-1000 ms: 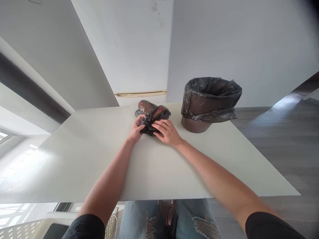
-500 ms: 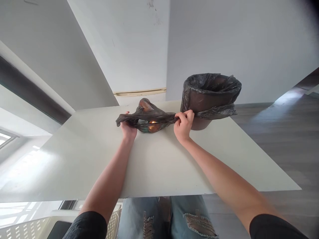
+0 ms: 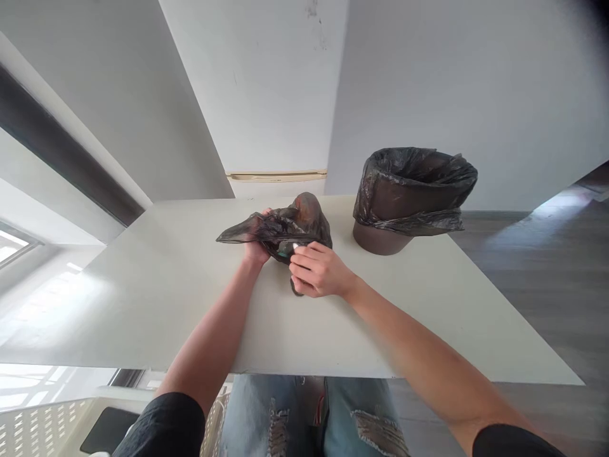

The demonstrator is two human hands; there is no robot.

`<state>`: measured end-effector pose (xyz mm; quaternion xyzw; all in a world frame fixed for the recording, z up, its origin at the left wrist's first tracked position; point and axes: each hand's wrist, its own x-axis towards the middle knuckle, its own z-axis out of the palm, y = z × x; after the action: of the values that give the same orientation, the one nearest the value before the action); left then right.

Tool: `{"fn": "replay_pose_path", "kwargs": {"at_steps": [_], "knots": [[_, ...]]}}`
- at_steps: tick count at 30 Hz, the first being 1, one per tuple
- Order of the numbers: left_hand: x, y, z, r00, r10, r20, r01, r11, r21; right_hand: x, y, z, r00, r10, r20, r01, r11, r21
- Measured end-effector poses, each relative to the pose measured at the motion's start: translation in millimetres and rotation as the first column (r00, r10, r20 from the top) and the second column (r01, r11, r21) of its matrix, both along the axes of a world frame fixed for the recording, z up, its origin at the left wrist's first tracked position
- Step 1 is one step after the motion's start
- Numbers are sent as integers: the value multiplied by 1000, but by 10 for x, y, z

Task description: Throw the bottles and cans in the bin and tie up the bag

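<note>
A thin black plastic bag [image 3: 311, 219] with reddish and greenish contents showing through lies bunched on the white table [image 3: 190, 285]. My left hand [image 3: 257, 247] grips the bag's left side; a loose pointed flap hangs over most of its fingers. On the near right side of the bag, my right hand [image 3: 320, 270] is closed with curled fingers, pinching the bag's edge. A bit of dark plastic pokes out below those fingers. What exactly is inside the bag I cannot make out.
To the right on the table stands a brown bin [image 3: 380, 240] lined with a black bag [image 3: 423, 222] folded over its rim. A fridge [image 3: 276, 95] is behind the table. At the lower left is a cream perforated basket [image 3: 47, 428] with a dark flat object [image 3: 108, 430].
My right hand has moved left and nearer to me, away from beside the bin. The bag's mouth, stretched wide between both hands before, is now gathered and bunched up.
</note>
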<state>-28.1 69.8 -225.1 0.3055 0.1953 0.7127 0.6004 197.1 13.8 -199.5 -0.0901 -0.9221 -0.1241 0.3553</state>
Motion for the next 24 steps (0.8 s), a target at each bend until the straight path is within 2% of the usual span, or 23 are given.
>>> {"fn": "replay_pose_path", "kwargs": {"at_steps": [4, 11, 14, 16, 19, 21, 24], "knots": [[-24, -50, 55, 999, -38, 31, 39, 998, -52, 144, 50, 94, 970, -175, -171, 181, 983, 20], [26, -68, 132, 999, 23, -33, -26, 994, -102, 341, 175, 184, 871, -425, -245, 403, 905, -135], [31, -63, 130, 1000, -9, 5, 9, 997, -81, 321, 163, 196, 935, -343, -95, 325, 932, -163], [26, -61, 123, 1000, -16, 5, 16, 997, -73, 290, 132, 193, 952, -305, 38, 306, 929, -209], [35, -31, 100, 998, 33, -61, -37, 997, -75, 249, 96, 163, 890, -419, 180, 454, 849, -269], [53, 16, 61, 988, 126, -86, -137, 981, -139, 242, 94, 136, 836, -483, 259, 544, 790, -282], [86, 100, -40, 954, 273, -121, -298, 894, -334, 265, 106, 134, 800, -493, 341, 590, 748, -303]]}}
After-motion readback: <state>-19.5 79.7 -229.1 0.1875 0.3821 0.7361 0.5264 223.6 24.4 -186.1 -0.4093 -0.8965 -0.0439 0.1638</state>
